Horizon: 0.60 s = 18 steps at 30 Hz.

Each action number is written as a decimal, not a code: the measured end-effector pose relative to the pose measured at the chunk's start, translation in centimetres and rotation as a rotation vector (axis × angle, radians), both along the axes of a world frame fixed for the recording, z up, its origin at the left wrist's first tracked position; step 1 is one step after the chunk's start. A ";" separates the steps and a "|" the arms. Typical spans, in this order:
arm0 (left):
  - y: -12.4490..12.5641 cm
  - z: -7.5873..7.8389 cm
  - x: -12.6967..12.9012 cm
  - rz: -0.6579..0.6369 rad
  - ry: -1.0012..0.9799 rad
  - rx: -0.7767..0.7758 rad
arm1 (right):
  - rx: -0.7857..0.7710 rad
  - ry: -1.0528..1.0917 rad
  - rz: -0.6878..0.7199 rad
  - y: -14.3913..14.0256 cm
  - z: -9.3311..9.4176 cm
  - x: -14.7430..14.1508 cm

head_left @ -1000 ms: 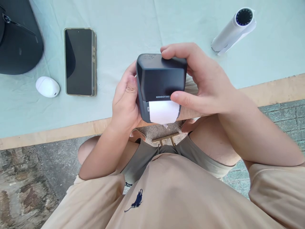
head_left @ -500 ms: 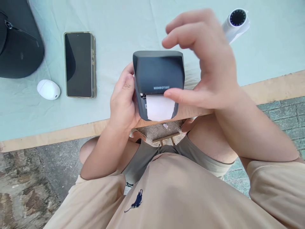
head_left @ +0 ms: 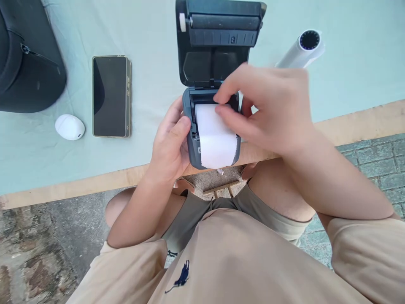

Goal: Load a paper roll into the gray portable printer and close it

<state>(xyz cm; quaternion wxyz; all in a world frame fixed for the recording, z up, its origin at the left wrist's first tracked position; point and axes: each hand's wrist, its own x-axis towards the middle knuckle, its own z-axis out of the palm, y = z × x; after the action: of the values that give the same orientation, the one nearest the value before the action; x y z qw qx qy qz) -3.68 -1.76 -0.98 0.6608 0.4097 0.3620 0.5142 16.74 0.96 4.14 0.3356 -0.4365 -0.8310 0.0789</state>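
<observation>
At the near edge of the table [head_left: 348,122], the label printer [head_left: 202,139] sat open, its lid [head_left: 220,40] hinged up and away from the person, the paper roll [head_left: 215,139] lying in the bay with its loose end draped over the printer's front. The printer looked like a small, rigid plastic box, light enough for one hand; its flat sides seemed the safest hold, while the thin paper would likely crease or tear if pulled hard. The left hand [head_left: 169,145] cupped the printer's left side, thumb along the upper edge, fingers wrapped behind. The right hand [head_left: 272,107] arched over the printer from the right, wrist raised, its fingers [head_left: 226,95] curled down together onto the top of the roll, touching the paper near the hinge. Left of the printer lay a smartphone [head_left: 110,96] and a white earbud case [head_left: 70,126].
</observation>
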 end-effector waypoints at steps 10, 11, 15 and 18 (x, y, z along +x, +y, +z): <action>0.1 -0.8 -0.3 -0.104 -0.034 0.032 | -0.475 -0.537 -0.102 -0.9 3.5 -0.5; 0.0 -0.6 -0.2 -0.092 -0.036 0.020 | -0.506 -0.482 -0.098 -1.1 3.9 -0.5; -0.2 0.4 0.3 -0.032 -0.065 -0.037 | -0.465 -0.050 0.013 -1.6 4.1 0.8; -0.3 0.6 0.2 0.009 -0.078 -0.035 | -0.480 0.346 -0.041 -1.2 3.4 2.6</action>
<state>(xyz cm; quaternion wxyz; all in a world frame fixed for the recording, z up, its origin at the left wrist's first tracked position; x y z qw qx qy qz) -3.43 -2.07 -0.37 0.6792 0.3761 0.3466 0.5263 19.37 -0.28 7.57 0.3610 -0.5001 -0.7102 0.3395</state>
